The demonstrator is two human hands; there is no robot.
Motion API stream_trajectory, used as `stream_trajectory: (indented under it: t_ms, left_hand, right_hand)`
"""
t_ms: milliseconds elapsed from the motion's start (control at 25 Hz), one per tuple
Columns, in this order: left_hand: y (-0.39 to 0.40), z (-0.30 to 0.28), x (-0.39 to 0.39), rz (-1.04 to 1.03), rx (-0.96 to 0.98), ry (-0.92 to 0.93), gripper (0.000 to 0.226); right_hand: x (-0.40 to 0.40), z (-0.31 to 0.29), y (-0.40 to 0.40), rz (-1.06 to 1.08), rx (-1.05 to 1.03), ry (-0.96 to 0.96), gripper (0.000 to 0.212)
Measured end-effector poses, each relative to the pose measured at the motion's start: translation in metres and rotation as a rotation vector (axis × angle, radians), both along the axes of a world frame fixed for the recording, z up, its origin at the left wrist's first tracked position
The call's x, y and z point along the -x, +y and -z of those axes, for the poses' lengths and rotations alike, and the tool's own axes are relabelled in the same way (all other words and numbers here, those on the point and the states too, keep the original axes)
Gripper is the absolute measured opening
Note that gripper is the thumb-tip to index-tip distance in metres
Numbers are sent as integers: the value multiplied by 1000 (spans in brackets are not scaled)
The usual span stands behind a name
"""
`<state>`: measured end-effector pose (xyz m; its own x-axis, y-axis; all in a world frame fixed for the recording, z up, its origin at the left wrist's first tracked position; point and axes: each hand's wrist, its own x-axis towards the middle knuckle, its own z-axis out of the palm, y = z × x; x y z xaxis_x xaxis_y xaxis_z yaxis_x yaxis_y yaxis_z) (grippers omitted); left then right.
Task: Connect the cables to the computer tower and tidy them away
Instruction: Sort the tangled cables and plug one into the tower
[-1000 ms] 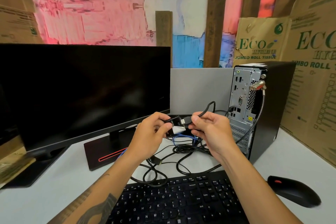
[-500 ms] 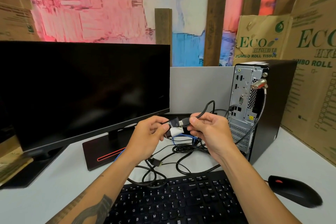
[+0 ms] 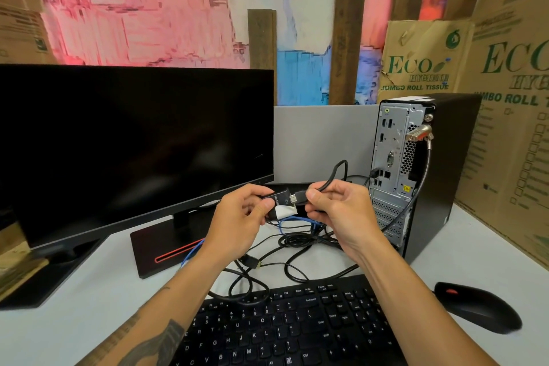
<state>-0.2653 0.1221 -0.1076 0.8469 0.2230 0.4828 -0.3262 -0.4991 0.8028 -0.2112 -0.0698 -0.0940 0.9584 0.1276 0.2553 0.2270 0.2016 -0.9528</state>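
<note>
My left hand (image 3: pixel 242 217) grips a small black adapter (image 3: pixel 280 200) with a white label under it. My right hand (image 3: pixel 335 205) pinches a black cable plug (image 3: pixel 298 197), its metal tip right at the adapter's end. That cable (image 3: pixel 338 171) loops up behind my right hand. The black computer tower (image 3: pixel 421 169) stands to the right, its rear port panel facing me, with one plug in a lower port and a silver lock cable (image 3: pixel 423 134) attached. A tangle of black and blue cables (image 3: pixel 297 239) lies on the desk under my hands.
A black monitor (image 3: pixel 133 140) on a stand with a red stripe fills the left. A black keyboard (image 3: pixel 285 327) lies at the front and a black mouse (image 3: pixel 478 306) at the right. Cardboard boxes (image 3: pixel 505 98) stand behind and beside the tower.
Both hands have risen slightly. The plug in my right hand now sits slightly apart from the adapter, showing its metal tip.
</note>
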Motion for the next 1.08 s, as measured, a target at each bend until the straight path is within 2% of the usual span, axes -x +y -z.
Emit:
stream_trajectory:
  t_ms: [120,240,440,920,1080]
  left_hand:
    - [-2,-1,1,-10,28,-8,11]
    - [1,-1,1,-21,32,-4,14]
    - [4,-2,2,55,56,23,18]
    - [-1,-7,2,73,97,68,15]
    - [0,-6,4,105,64,141,22]
  right_hand:
    - [0,0,-2,20,20,5,6]
    - [2,2,-2,-62,-52,69,4]
    - [2,-2,0,-58,-101,59,5]
    - [6,-2,-4,27,40,-78,11]
    - [3,-2,-2,40,71,-90,11]
